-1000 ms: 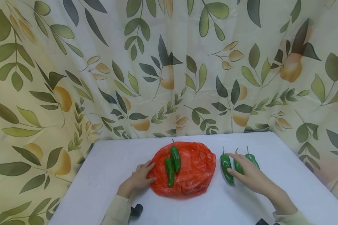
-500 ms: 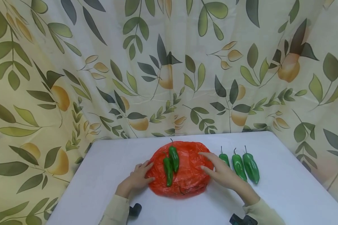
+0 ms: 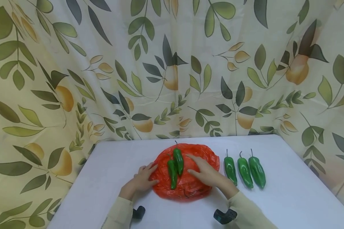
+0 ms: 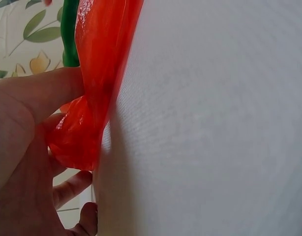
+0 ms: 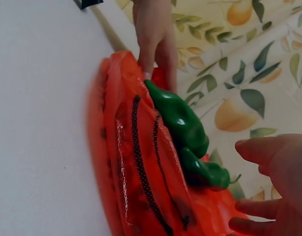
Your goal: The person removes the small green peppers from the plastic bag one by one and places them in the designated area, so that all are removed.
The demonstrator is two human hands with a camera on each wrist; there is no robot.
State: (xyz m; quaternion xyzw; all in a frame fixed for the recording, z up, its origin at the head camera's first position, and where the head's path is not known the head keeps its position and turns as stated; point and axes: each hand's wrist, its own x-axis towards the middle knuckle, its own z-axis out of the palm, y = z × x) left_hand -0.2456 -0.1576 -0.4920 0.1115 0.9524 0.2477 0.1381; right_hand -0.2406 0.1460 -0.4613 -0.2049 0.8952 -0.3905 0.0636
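A crinkled red plastic bag [image 3: 202,156] lies flattened on the white table, with black cord-like lines along its near edge. On it rest two green chili peppers [image 3: 172,174], side by side with stems pointing away. My left hand [image 3: 141,178] is at the bag's left edge; in the left wrist view its thumb [image 4: 57,88] and fingers pinch a fold of red plastic. Above the bag's right half, my right hand [image 3: 204,171] reaches toward the peppers with fingers apart and nothing held. The right wrist view shows its fingertips short of the peppers [image 5: 180,118].
Three more green chili peppers [image 3: 245,171] lie in a row to the right of the bag. The white table [image 3: 289,197] ends at a leaf-and-fruit patterned curtain [image 3: 172,70]. Black wrist devices [image 3: 225,216] sit below the sleeves.
My right hand has moved left from the row of three peppers, across the bag's right edge, toward the two peppers on it. My left hand stays at the bag's edge.
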